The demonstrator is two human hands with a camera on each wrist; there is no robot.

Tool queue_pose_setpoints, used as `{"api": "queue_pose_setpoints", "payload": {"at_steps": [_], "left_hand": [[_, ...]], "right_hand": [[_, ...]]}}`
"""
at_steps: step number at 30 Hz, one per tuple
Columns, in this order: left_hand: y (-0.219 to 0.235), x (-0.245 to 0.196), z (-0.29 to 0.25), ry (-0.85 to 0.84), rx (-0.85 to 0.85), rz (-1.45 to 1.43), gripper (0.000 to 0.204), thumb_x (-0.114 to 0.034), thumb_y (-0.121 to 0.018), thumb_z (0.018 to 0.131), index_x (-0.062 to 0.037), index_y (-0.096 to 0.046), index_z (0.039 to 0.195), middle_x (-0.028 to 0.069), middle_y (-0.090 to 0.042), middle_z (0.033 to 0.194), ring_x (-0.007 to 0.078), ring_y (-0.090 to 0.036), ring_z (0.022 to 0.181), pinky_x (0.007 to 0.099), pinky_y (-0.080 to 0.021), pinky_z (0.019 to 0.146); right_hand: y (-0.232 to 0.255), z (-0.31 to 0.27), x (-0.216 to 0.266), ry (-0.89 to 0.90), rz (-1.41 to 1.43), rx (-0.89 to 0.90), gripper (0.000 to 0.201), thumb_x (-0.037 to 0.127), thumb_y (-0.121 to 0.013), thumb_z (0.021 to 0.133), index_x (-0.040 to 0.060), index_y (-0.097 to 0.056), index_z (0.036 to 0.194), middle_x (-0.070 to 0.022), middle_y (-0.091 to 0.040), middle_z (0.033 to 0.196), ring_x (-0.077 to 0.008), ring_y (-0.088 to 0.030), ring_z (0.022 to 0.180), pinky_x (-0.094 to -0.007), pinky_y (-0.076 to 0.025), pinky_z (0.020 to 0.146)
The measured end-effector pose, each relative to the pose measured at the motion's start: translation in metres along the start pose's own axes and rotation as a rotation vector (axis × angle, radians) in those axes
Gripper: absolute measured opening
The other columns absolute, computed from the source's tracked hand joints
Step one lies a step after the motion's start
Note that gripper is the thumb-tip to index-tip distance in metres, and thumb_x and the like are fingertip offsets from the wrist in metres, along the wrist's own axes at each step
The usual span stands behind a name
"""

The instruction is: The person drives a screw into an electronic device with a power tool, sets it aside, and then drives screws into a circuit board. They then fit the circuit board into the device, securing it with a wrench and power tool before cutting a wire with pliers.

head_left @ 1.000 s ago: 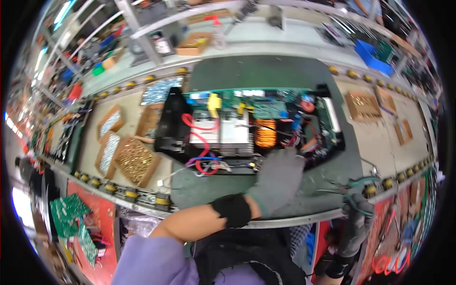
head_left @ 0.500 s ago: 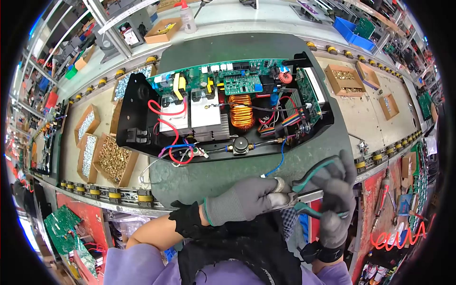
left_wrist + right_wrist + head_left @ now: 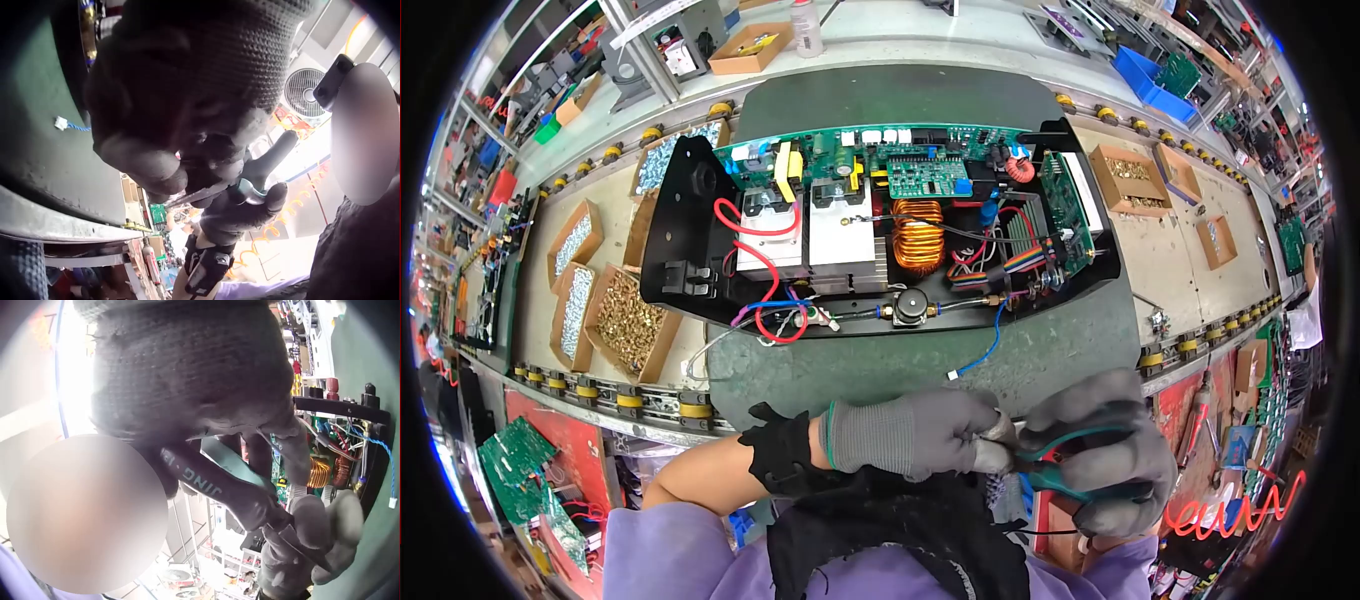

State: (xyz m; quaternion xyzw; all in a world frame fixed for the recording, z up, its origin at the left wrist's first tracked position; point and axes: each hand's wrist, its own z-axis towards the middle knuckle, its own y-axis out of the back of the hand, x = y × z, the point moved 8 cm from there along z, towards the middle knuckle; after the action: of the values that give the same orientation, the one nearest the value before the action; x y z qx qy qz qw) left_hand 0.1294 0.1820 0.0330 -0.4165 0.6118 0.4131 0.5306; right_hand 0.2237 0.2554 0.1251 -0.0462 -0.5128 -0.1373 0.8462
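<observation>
Both hands wear grey gloves and meet low in front of the body, at the bench's near edge. In my right hand point(image 3: 1115, 455) are pliers point(image 3: 203, 481) with black and green handles, the fingers wrapped around them. My left hand point(image 3: 930, 430) pinches the pliers' slim metal jaws between thumb and fingers; I cannot tell whether a small part is between them. Beyond the hands sits an open black chassis point(image 3: 668, 235) with circuit boards point(image 3: 928, 178), a copper coil point(image 3: 918, 240) and white blocks point(image 3: 840, 240). A blue wire ending in a white connector point(image 3: 953, 375) hangs out over the green mat point(image 3: 860, 365).
Cardboard boxes of brass-coloured parts point(image 3: 632, 325) and silvery parts point(image 3: 574, 310) stand at left. More small boxes point(image 3: 1130, 180) are at right. Roller tracks point(image 3: 630, 402) border the bench. A coiled orange hose point(image 3: 1240, 510) hangs at lower right; green boards point(image 3: 518, 455) lie at lower left.
My left hand has drawn back from the chassis toward the body. My right hand has raised the pliers from the mat's right edge, and both hands have come together at them.
</observation>
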Motion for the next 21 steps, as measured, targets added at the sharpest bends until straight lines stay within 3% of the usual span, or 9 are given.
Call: {"api": "queue_pose_setpoints", "payload": {"at_steps": [2,3,5,6,7,9,11,13,21], "left_hand": [[0.011,0.012,-0.005,0.135,-0.151,-0.053,0.029,-0.029,-0.064,0.091,-0.0009,-0.063,0.099,0.0117,-0.060,0.085,0.0212,-0.058,0.078,0.0358,-0.046,0.072],[0.012,0.014,-0.007,0.135,-0.153,-0.058,0.029,-0.029,-0.064,0.091,-0.0009,-0.063,0.099,0.0117,-0.060,0.085,0.0212,-0.058,0.078,0.0358,-0.046,0.072],[0.035,0.015,-0.019,0.057,-0.395,-0.168,0.025,-0.027,-0.065,0.089,-0.0036,-0.064,0.099,0.0091,-0.059,0.092,0.0196,-0.058,0.083,0.0336,-0.046,0.074],[0.049,-0.006,-0.027,0.252,-0.431,0.162,0.026,-0.026,-0.071,0.083,-0.0080,-0.064,0.100,0.0060,-0.059,0.097,0.0203,-0.058,0.088,0.0336,-0.047,0.076],[0.051,0.000,-0.024,0.255,-0.430,0.155,0.026,-0.026,-0.071,0.083,-0.0080,-0.064,0.100,0.0060,-0.059,0.097,0.0203,-0.058,0.088,0.0336,-0.047,0.076],[0.053,-0.041,-0.024,-0.194,-0.737,1.239,0.034,-0.027,-0.075,0.074,-0.0116,-0.065,0.103,0.0032,-0.060,0.099,0.0212,-0.059,0.090,0.0350,-0.046,0.080],[0.062,-0.031,-0.014,-0.181,-0.735,1.245,0.041,-0.028,-0.075,0.068,-0.0124,-0.065,0.104,0.0027,-0.060,0.101,0.0211,-0.058,0.094,0.0382,-0.045,0.084],[0.071,-0.007,-0.004,0.011,-0.680,1.337,0.038,-0.028,-0.074,0.069,-0.0107,-0.066,0.102,0.0040,-0.060,0.104,0.0205,-0.058,0.100,0.0398,-0.043,0.089],[0.074,0.003,0.000,0.024,-0.690,1.324,0.040,-0.028,-0.073,0.071,-0.0097,-0.065,0.106,0.0051,-0.060,0.109,0.0199,-0.057,0.103,0.0413,-0.042,0.091]], "right_hand": [[0.013,0.004,0.003,0.021,0.135,-0.088,0.047,0.033,-0.072,0.081,-0.0011,-0.065,0.114,-0.0226,-0.045,0.118,-0.0337,-0.062,0.096,-0.0453,-0.056,0.084],[0.026,0.000,0.005,-0.178,0.207,-0.228,0.050,0.032,-0.073,0.080,0.0023,-0.061,0.119,-0.0192,-0.043,0.113,-0.0324,-0.062,0.094,-0.0456,-0.059,0.082],[0.031,0.003,0.020,-0.027,0.169,-0.473,0.049,0.031,-0.072,0.080,0.0061,-0.059,0.121,-0.0168,-0.042,0.110,-0.0312,-0.060,0.094,-0.0417,-0.059,0.083],[0.032,0.003,0.024,0.082,-0.173,-0.461,0.044,0.027,-0.070,0.079,0.0071,-0.060,0.117,-0.0159,-0.042,0.110,-0.0306,-0.059,0.095,-0.0406,-0.059,0.082],[0.027,0.001,0.021,0.190,-0.514,-0.434,0.039,0.024,-0.069,0.079,0.0081,-0.062,0.113,-0.0149,-0.041,0.109,-0.0299,-0.058,0.095,-0.0394,-0.059,0.081],[0.011,0.004,0.001,0.142,-0.822,-0.280,0.025,0.014,-0.066,0.076,0.0116,-0.067,0.101,-0.0116,-0.041,0.107,-0.0295,-0.057,0.097,-0.0404,-0.057,0.079],[-0.002,0.006,-0.014,0.184,-0.973,-0.133,0.031,0.014,-0.067,0.070,0.0152,-0.069,0.101,-0.0094,-0.040,0.106,-0.0299,-0.057,0.098,-0.0403,-0.055,0.080],[-0.004,0.006,-0.027,0.213,-0.985,-0.096,0.035,0.014,-0.068,0.067,0.0166,-0.070,0.102,-0.0086,-0.039,0.106,-0.0302,-0.057,0.098,-0.0406,-0.055,0.079],[-0.017,0.000,-0.055,0.253,-1.095,0.088,0.041,0.009,-0.071,0.061,0.0181,-0.070,0.101,-0.0075,-0.040,0.104,-0.0302,-0.058,0.095,-0.0414,-0.054,0.077]]}}
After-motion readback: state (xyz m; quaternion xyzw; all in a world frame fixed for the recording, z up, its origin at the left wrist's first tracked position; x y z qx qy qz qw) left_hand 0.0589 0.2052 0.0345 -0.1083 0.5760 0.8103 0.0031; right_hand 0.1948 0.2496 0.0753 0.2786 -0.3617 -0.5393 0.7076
